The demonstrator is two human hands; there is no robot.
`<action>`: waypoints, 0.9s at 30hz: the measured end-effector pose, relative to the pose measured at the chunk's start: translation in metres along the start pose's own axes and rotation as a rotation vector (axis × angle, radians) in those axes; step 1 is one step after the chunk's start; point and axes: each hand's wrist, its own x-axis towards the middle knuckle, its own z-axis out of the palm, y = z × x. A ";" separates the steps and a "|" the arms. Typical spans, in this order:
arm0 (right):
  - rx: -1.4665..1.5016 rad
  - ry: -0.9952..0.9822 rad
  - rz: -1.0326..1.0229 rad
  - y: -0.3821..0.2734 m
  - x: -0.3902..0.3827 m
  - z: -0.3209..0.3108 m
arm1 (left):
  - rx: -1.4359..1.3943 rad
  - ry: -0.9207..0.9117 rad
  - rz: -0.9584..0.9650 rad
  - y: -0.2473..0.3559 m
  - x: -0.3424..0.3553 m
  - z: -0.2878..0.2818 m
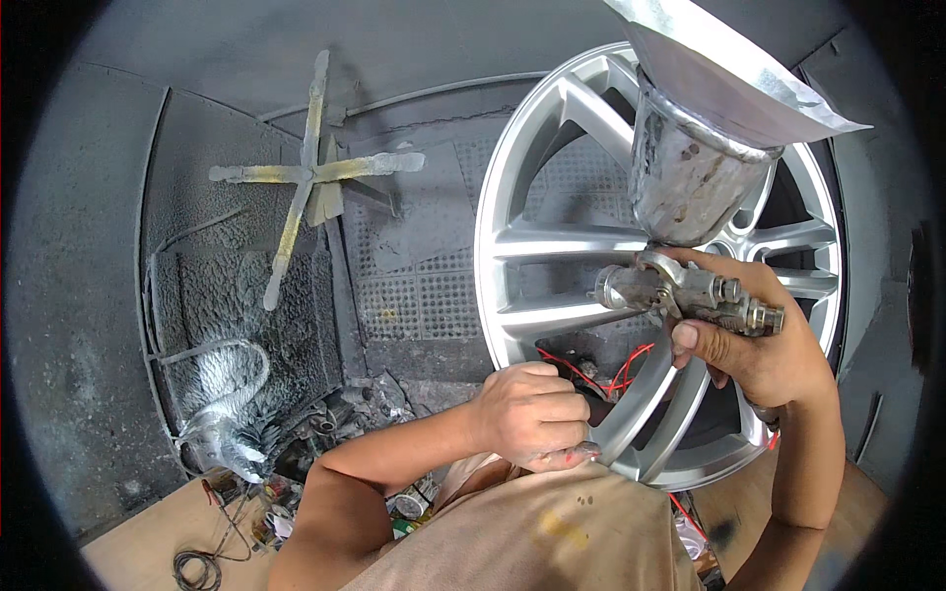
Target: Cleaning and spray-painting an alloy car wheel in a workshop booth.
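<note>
My right hand is wrapped round a metal spray gun, its nozzle end pointing left. On top of the gun sits a paint-stained metal cup, with a sheet of white paper over its mouth. Behind the gun stands a silver alloy wheel with paired spokes, partly hidden by the cup and my hand. My left hand is closed in a fist in front of my shirt, by the wheel's lower left edge. Its fingertips are turned out of sight, so anything inside it is hidden.
A cross-shaped stand with yellow and grey arms is at the left. Below it a coated grey panel leans near clutter. A red hose shows behind the wheel; a dark cable lies coiled lower left.
</note>
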 end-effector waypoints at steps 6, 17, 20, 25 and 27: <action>0.020 -0.086 0.051 -0.007 0.000 -0.001 | -0.024 -0.008 -0.005 -0.002 -0.001 0.000; 0.037 -0.105 0.012 -0.006 0.002 0.003 | -0.003 -0.018 -0.011 -0.001 -0.002 0.002; 0.006 -0.085 0.023 -0.007 0.004 0.004 | 0.005 -0.020 -0.019 -0.001 -0.002 0.002; -0.056 -0.079 0.051 -0.017 0.004 0.001 | -0.005 -0.013 -0.024 -0.002 -0.002 0.002; -0.064 -0.075 0.028 -0.009 0.006 0.001 | 0.009 -0.009 -0.019 -0.002 -0.001 0.002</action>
